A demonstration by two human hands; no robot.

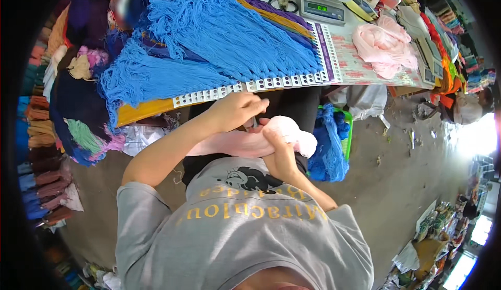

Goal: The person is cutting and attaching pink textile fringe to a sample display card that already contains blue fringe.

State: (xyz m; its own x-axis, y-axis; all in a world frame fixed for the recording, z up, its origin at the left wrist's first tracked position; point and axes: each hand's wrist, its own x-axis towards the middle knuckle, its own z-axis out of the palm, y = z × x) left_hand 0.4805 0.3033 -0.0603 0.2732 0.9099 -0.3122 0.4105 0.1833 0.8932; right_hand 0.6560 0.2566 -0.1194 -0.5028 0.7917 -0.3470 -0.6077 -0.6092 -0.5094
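Observation:
Across my lap lies a skein of pale pink yarn [235, 143], its far end bunched into a loose roll. My right hand [278, 146] is closed round this skein near the bunched end. Just above it, my left hand [237, 111] has its fingers curled together; whatever they pinch is hidden. Beyond both hands, bright blue yarn [209, 34] is spread over the table in long strands. Along its near edge the strands are tied to white strips with round holes [261, 84].
A digital scale [323, 10] and black-handled snips [283, 0] sit at the table's back. More pink yarn [383, 44] lies on the right. Below the edge stands a green basket [347, 133] with blue yarn [329, 151]. Coloured skeins [44, 133] are piled at left.

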